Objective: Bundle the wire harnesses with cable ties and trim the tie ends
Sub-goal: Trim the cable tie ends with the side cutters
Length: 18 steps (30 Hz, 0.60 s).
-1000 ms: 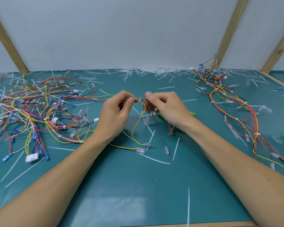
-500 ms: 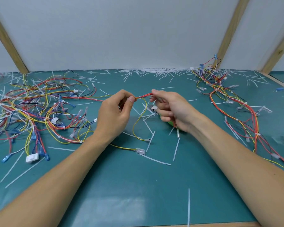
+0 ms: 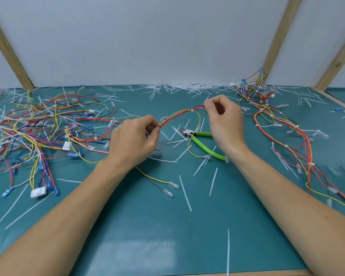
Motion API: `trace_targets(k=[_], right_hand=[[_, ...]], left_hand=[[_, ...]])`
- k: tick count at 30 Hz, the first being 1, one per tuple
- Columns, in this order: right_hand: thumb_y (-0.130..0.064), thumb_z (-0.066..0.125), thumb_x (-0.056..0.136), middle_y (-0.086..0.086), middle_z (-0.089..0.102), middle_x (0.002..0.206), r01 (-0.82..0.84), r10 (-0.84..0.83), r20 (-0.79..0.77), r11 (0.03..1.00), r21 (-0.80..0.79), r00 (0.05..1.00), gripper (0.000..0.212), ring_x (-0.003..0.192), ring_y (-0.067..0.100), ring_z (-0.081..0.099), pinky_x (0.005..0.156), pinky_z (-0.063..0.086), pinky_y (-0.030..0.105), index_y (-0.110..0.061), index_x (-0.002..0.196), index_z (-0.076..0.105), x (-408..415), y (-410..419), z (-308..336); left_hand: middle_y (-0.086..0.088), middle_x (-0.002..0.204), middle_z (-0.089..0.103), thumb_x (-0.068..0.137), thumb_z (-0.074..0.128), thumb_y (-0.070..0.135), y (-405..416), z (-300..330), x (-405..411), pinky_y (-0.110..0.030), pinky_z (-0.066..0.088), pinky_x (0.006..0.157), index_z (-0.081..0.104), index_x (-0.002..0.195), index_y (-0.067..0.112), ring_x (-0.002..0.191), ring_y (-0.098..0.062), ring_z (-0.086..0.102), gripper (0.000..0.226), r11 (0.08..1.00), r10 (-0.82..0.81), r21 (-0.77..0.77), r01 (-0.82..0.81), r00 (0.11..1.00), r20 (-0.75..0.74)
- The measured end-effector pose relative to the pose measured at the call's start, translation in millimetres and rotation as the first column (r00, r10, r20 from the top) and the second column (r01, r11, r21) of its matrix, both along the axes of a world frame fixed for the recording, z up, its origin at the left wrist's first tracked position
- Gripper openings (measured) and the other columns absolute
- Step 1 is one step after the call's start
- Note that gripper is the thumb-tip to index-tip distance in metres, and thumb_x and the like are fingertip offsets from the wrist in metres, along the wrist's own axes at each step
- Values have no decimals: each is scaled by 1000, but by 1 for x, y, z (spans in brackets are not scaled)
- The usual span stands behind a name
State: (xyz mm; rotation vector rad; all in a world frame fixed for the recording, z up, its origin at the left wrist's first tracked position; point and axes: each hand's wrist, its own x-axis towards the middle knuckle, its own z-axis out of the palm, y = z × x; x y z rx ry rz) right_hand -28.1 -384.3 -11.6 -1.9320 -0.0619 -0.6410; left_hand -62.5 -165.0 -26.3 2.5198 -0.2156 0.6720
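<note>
Harness in hand: a red-and-yellow wire run (image 3: 175,116) is stretched above the middle of the green mat (image 3: 127,226), arcing from the left hand up and right to the right hand.
Left hand (image 3: 133,140): fingers curled, thumb and forefinger pinching the nearer, left end of the run.
Right hand (image 3: 224,120): fingers curled, fingertips pinching the farther, right end of the run.
Tie on the run: a small white cable tie (image 3: 192,110) sits just left of the right hand – already cinched, its tail looks cut short.
Change from a second ago: the hands were almost touching at mid-mat; now they are well apart and the right hand has risen and moved far-right, pulling the run taut.
Cutters: green-handled cutters (image 3: 204,143) lie on the mat beneath the right hand – earlier they were mostly hidden by it.
Meaning: probably smoothing the run and choosing the next tie point.
Loose pile: untied wires (image 3: 42,128) lie far left.
Done pile: tied harnesses (image 3: 287,136) lie at right.
</note>
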Motion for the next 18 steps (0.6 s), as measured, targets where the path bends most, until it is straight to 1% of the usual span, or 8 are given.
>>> trace_targets(k=[1, 2, 4, 7, 9, 12, 15, 18], right_hand=[[-21, 61, 96, -9, 67, 89, 31, -19, 87, 991, -133, 996, 7, 85, 12, 59, 81, 47, 32, -21, 95, 68, -3, 0, 0], [-19, 61, 94, -9, 69, 100, 53, -4, 178, 962, -269, 984, 12, 97, 14, 60, 88, 45, 29, -20, 104, 68, -7, 2, 1], [-19, 62, 93, -7, 69, 112, -11, 156, 271, 884, -467, 950, 23, 108, 18, 59, 103, 42, 33, -17, 115, 68, -11, 8, 3], [-21, 65, 93, -7, 72, 114, -196, 365, 146, 748, -634, 920, 27, 110, 15, 63, 120, 29, 39, -17, 120, 68, -19, 22, 1], [-19, 66, 95, -8, 72, 108, -254, 388, 82, 733, -631, 918, 24, 105, 14, 65, 116, 37, 39, -19, 118, 69, -21, 25, -2], [-22, 62, 100, -7, 69, 98, -247, 356, 79, 776, -581, 931, 15, 95, 15, 62, 88, 49, 41, -21, 111, 72, -19, 20, 1], [-18, 58, 104, -1, 66, 97, -231, 323, 86, 815, -532, 943, 15, 93, 19, 58, 86, 47, 40, -17, 107, 72, -15, 18, 1], [-9, 53, 104, 1, 66, 101, -182, 238, 99, 903, -388, 966, 18, 91, 20, 60, 85, 48, 43, -13, 111, 69, -14, 15, 1]], left_hand=[[16, 73, 67, 92, 66, 31, 0, 0, 0, -36, 51, 68, 69, 90, 29, 76, -18, 65, 4, 1000, -5, 17, 5, 1000, 3], [15, 76, 69, 94, 65, 31, 0, 0, 0, -36, 51, 68, 69, 92, 29, 77, -18, 66, 5, 999, -13, 30, 13, 1000, 4], [16, 79, 72, 96, 65, 32, 0, 1, -1, -35, 51, 67, 70, 96, 30, 78, -16, 67, 6, 998, -46, 45, 45, 999, 17], [16, 83, 74, 96, 67, 33, -3, 3, -3, -34, 51, 67, 71, 101, 30, 77, -16, 70, 8, 993, -111, 44, 108, 990, 84], [16, 85, 75, 93, 71, 34, -5, 3, -4, -34, 52, 68, 71, 106, 28, 77, -17, 70, 15, 990, -142, 29, 139, 981, 135], [16, 84, 75, 90, 73, 41, -7, 4, -4, -30, 48, 67, 71, 106, 28, 77, -13, 70, 21, 989, -146, 17, 145, 973, 179], [13, 83, 75, 89, 72, 45, -3, 3, 0, -27, 41, 68, 72, 103, 27, 78, -14, 69, 22, 994, -110, 7, 111, 972, 208], [9, 87, 73, 92, 70, 42, 4, 1, 4, -34, 42, 78, 72, 103, 24, 84, -18, 66, 21, 995, -96, 15, 94, 973, 212]])
